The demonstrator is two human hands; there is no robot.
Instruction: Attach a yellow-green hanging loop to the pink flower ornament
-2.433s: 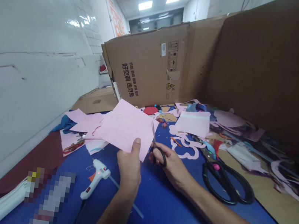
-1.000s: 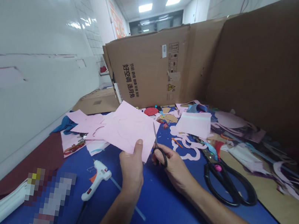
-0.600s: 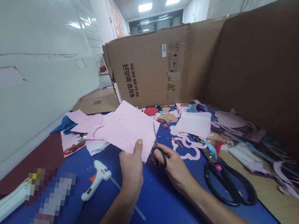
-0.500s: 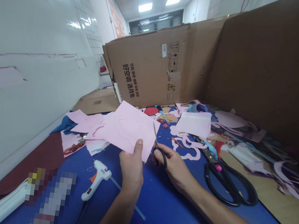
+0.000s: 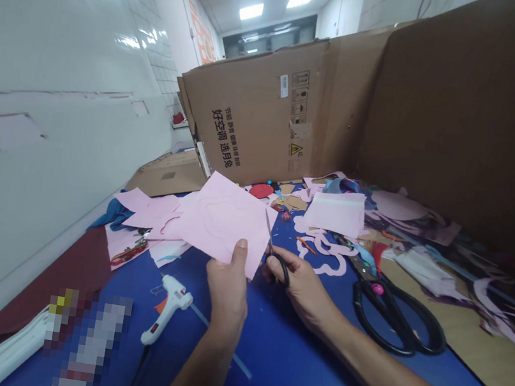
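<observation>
My left hand (image 5: pixel 227 292) pinches the near corner of a pink paper sheet (image 5: pixel 222 220), thumb on top, and holds it a little above the blue table (image 5: pixel 288 378). My right hand (image 5: pixel 304 287) grips small black-handled scissors (image 5: pixel 275 254). Their blades point away from me along the sheet's right edge. Faint curved lines show on the pink sheet.
A white glue gun (image 5: pixel 166 308) lies near left. Large black scissors (image 5: pixel 395 307) lie to the right. Pink offcuts (image 5: pixel 322 257), a pink pad (image 5: pixel 336 212) and coloured scraps litter the far table. Cardboard walls (image 5: pixel 443 117) stand behind and to the right, a white wall on the left.
The small scissors have edged slightly forward along the sheet's right edge. Both hands and the paper stay almost where they were.
</observation>
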